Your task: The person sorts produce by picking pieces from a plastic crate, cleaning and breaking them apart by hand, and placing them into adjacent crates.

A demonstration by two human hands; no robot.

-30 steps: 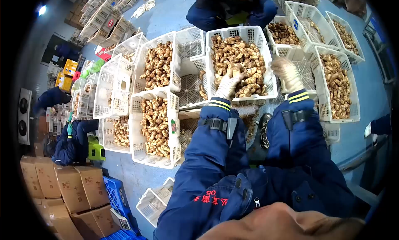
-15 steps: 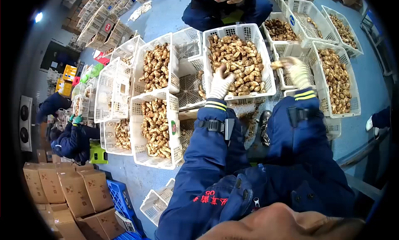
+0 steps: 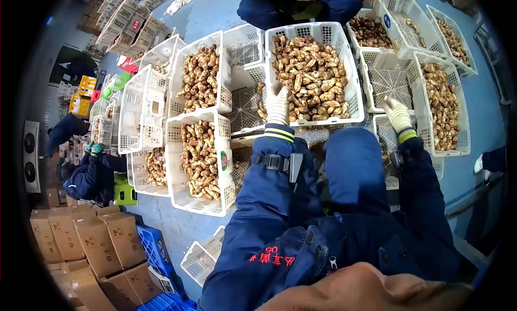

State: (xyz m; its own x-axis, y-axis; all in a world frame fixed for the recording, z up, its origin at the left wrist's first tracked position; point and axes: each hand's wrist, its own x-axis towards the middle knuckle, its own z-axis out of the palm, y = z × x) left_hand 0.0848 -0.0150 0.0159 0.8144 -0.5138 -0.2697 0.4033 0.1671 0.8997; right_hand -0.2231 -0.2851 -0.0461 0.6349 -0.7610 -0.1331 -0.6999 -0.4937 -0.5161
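Observation:
My left hand (image 3: 278,103), in a pale striped glove, is at the left front of the central white crate (image 3: 353,95), next to its brown mushrooms (image 3: 312,74). Its fingers are bunched, and what they hold, if anything, cannot be made out. My right hand (image 3: 397,115), gloved too, hovers over the near edge of a white crate with a bare lattice floor (image 3: 390,87), right of the central one. Its fingers are partly spread, with nothing visible in them. To the right of that hand stands a crate of mushrooms (image 3: 440,106).
Two mushroom crates (image 3: 200,160) stand at my left. Across from me a person (image 3: 299,7) sits with gloved hands apart. Another person (image 3: 89,173) works at the far left, near cardboard boxes (image 3: 94,238) and a blue pallet (image 3: 155,249). A small white crate (image 3: 200,262) lies on the floor.
My right hand has moved from beside the central crate to the right and nearer me; the mushroom it held is gone from it. My left hand shifted slightly left. The person opposite spread their hands.

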